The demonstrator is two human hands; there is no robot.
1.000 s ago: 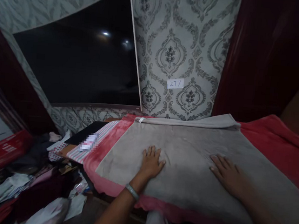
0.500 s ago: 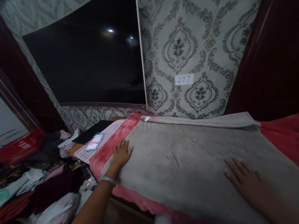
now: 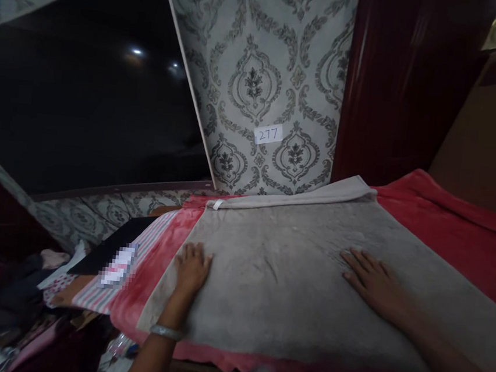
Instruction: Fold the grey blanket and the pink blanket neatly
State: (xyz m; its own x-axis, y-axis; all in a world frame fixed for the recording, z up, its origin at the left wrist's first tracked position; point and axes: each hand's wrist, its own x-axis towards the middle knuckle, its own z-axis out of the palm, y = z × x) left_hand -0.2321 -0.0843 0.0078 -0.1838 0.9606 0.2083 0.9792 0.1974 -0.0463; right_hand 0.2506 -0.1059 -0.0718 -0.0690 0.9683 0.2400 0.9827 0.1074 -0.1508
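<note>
A grey plush blanket (image 3: pixel 264 293) lies spread out over a red blanket (image 3: pixel 450 229), which shows at both sides and along the front edge. My left hand (image 3: pixel 193 267) rests flat near the grey blanket's left edge, fingers apart. Farther right, my right hand (image 3: pixel 373 280) lies palm down on the same grey cloth, its fingers spread. Faint creases run across the cloth between the hands. The grey blanket's far edge is turned over in a narrow fold (image 3: pixel 317 196), with a small white tag (image 3: pixel 217 204) at its left corner.
Striped cloth (image 3: pixel 155 235) sticks out at the left with a blurred-out item on it, beside a black flat panel (image 3: pixel 111 243). Heaped clothes (image 3: pixel 3 314) fill the lower left. Behind stand a large dark TV (image 3: pixel 96 78), patterned wallpaper, and a cardboard box (image 3: pixel 494 128) at right.
The view has swung to the right, bringing the cardboard box into sight. Both hands stay flat on the grey blanket, in nearly the same places on the cloth.
</note>
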